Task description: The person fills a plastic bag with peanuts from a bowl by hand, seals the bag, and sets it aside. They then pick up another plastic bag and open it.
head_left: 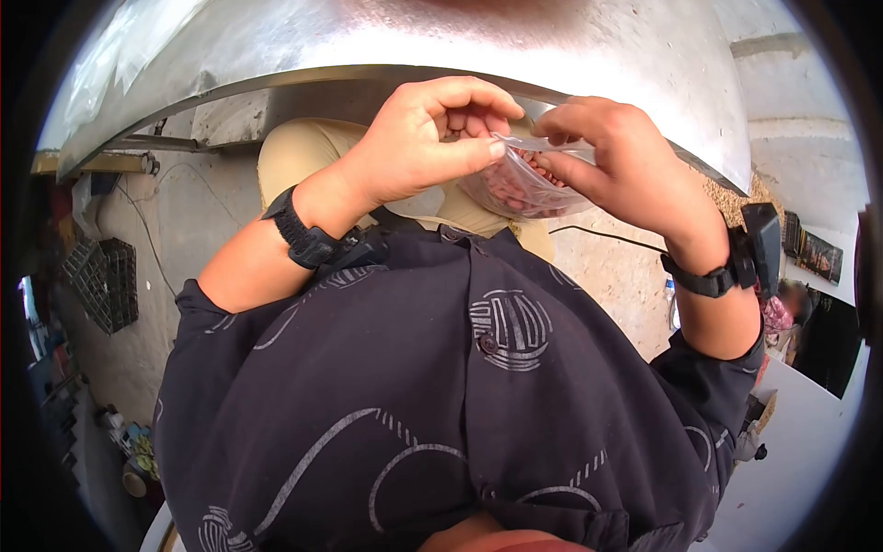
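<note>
A clear plastic bag (515, 189) holds many small reddish pieces that look like peanuts. It hangs over my lap, just below the edge of the metal table. My left hand (432, 133) pinches the bag's upper edge between thumb and fingers, with the other fingers curled. On the opposite side, my right hand (612, 156) grips the rim, its thumb lying against the plastic near the pieces. The bag's mouth lies between my two hands. My right fingertips are partly hidden behind the plastic.
A shiny metal table (607, 46) curves across the front, its edge close above my hands. A black crate (106, 281) stands at the left. Tan grain-like material (759, 193) lies at the right. A black cable (607, 235) runs behind my right forearm.
</note>
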{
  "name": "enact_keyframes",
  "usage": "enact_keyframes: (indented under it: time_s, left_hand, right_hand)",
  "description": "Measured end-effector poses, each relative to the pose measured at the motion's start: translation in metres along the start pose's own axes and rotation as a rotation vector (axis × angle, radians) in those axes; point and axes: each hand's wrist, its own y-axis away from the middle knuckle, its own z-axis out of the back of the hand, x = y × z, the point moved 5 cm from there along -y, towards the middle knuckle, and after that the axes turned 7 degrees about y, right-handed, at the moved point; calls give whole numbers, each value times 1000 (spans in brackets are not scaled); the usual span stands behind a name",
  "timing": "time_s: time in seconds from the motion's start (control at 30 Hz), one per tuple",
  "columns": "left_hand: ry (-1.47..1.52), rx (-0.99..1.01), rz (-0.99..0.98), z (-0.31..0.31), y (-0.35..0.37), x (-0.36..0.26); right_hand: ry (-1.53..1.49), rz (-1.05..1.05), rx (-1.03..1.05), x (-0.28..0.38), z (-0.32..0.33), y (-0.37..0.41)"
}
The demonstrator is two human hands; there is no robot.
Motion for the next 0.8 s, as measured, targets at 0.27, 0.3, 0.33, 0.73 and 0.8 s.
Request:
enact_keyframes:
  time_s: [0.27,0.3,0.33,0.73,0.8]
  left_hand:
    - [-438,-176,-32,-12,-5,-6]
    - [-506,-183,-57,-12,-4,-9]
    - [-577,-194,-87,-12,-3,-12]
    - [-587,-162,74,-17,1,-24]
    - [-597,-178,45,-15,1,-25]
  right_hand:
    - [46,-7,-101,-2,-8,-7]
    - [55,-16,-131,-3,-7,-6]
    - [67,-22,-147,-3,-6,-6]
    - [97,6,-260,1,-5,-3]
    - [86,12,-266,2,-5,-4]
